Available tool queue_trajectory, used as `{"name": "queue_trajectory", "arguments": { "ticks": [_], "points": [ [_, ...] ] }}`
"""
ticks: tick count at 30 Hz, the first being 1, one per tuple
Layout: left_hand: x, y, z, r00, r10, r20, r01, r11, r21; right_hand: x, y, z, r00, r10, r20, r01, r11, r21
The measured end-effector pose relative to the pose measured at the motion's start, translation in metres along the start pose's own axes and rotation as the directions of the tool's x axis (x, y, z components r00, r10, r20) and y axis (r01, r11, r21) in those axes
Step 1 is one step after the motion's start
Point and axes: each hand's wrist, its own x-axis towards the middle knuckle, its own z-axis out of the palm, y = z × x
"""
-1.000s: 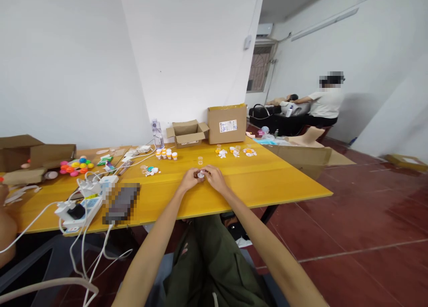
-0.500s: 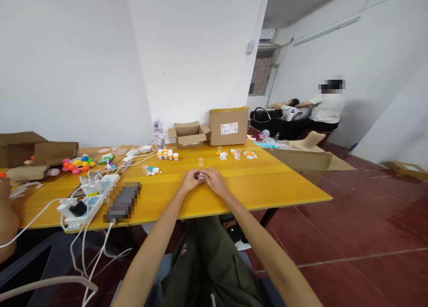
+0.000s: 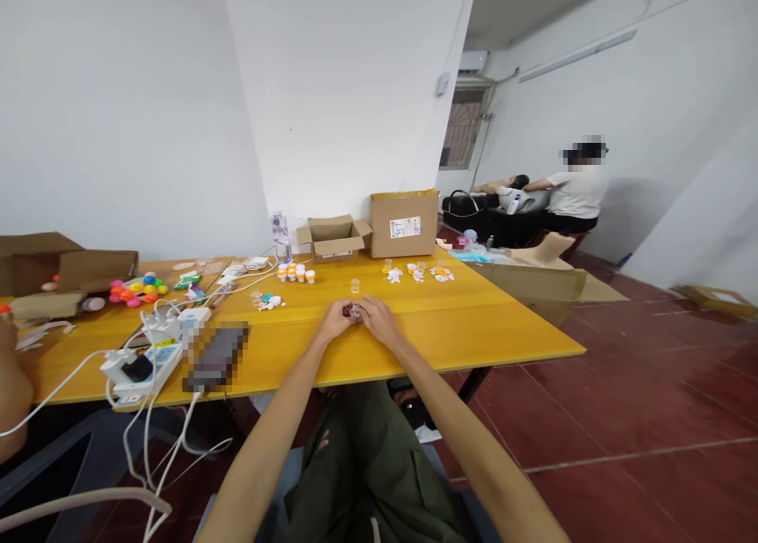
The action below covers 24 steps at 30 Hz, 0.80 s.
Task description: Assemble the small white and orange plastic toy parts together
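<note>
**Hands meet over a small clear piece at the table's middle**

Both my hands rest on the yellow table, fingertips drawn together. My left hand and right hand pinch a small clear piece between them; it sits right where the fingers touch, mostly covered, so I cannot tell its exact shape. Each hand is curled narrow around it, thumbs inward.

Just beyond my fingers, apart from them, stands a clear cup. Farther back to the left is a row of orange-and-white vials, and to the right a scatter of orange and white parts. Nearer my left hand lie some small caps.

At the far edge stand an open carton and a shut box; the box bears a white label, but its print is too small to read. A water bottle stands beside the carton. Off to my left are coloured balls, a power strip with white cables, and a blurred phone. No writing anywhere is legible to me.

Another person sits across the room, well apart.
</note>
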Motion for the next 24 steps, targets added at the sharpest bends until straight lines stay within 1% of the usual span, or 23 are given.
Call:
{"name": "queue_trajectory", "arguments": {
  "ticks": [5,11,16,20,24],
  "points": [
    [0.0002,0.0007,-0.0002,1.000,0.009,0.010,-0.009,1.000,0.029,0.0007,-0.0012,-0.0020,1.000,-0.005,0.002,0.005,0.999,-0.052],
    [0.0004,0.0007,-0.0003,1.000,0.017,0.016,-0.018,0.999,0.046,0.0015,-0.0021,-0.0041,0.999,0.012,0.041,-0.008,0.997,-0.080],
    [-0.0001,0.0018,-0.0007,1.000,0.020,0.018,-0.020,0.999,0.046,0.0011,-0.0005,-0.0028,0.999,0.016,0.045,-0.011,0.994,-0.106],
    [-0.0002,0.0015,-0.0006,1.000,0.024,0.009,-0.024,0.999,0.044,0.0015,0.0007,-0.0021,0.999,0.013,0.044,-0.009,0.995,-0.100],
    [0.0002,0.0012,-0.0004,1.000,0.016,0.000,-0.016,0.999,0.039,0.0025,0.0003,-0.0030,0.998,-0.007,0.056,0.010,0.998,-0.058]
  ]
}}
